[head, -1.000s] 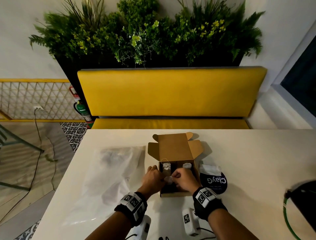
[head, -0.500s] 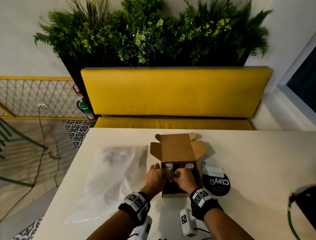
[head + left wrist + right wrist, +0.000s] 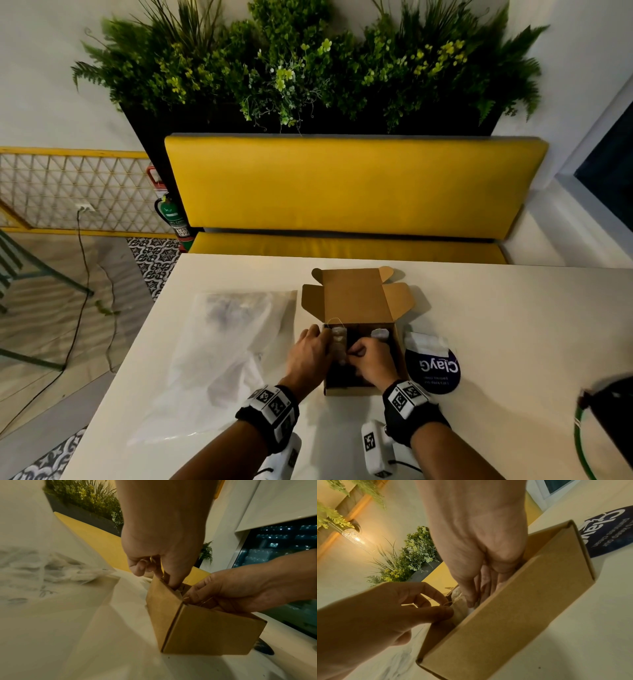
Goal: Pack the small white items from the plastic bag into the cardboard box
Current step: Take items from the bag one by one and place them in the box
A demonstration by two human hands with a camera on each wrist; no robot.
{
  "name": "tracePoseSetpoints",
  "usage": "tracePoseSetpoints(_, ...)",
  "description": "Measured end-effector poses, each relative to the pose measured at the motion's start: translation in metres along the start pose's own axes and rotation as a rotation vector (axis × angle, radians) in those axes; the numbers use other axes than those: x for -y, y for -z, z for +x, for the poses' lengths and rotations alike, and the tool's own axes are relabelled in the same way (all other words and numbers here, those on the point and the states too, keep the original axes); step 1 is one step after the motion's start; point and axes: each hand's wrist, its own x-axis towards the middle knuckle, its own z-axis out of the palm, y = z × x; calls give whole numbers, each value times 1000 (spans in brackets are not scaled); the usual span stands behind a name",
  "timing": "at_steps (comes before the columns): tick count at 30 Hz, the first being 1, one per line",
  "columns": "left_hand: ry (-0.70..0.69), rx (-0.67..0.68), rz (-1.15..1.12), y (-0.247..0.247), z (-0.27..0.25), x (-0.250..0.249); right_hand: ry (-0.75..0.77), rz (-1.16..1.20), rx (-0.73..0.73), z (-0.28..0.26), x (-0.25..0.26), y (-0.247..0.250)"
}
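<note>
The open cardboard box (image 3: 394,346) stands mid-table, lid flap raised at the back. A small white pouch (image 3: 337,339) with a thin string loop stands against the inner left wall; a second white item (image 3: 380,333) sits at the back right. My left hand (image 3: 310,353) is at the box's left wall, and its thumb and forefinger pinch the pouch (image 3: 458,609). My right hand (image 3: 371,359) reaches down inside the box (image 3: 513,615), its fingertips (image 3: 471,600) holding the same pouch. The clear plastic bag (image 3: 222,359) lies flat to the left with pale items inside.
A dark blue round label (image 3: 433,371) and a white packet (image 3: 426,342) lie just right of the box. A black object with a green cord (image 3: 609,421) sits at the table's right edge. A yellow bench (image 3: 352,185) runs behind the table (image 3: 513,325).
Both hands have carried the white pouch from above the box's front to its inner left wall and lowered it. The box and bag have stayed put.
</note>
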Motion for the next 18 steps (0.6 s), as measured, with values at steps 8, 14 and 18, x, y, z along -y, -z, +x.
tracePoseSetpoints(8, -18, -132, -149, 34, -18, 11, 207, -148, -183, -18, 20, 18)
tracePoseSetpoints(14, -23, -54, -311, 105, -81, 59, 637, -316, 22, -60, 94, -7)
tracePoseSetpoints(18, 123, 146, -332, 117, -135, 106, 888, -633, 254, -78, 117, -61)
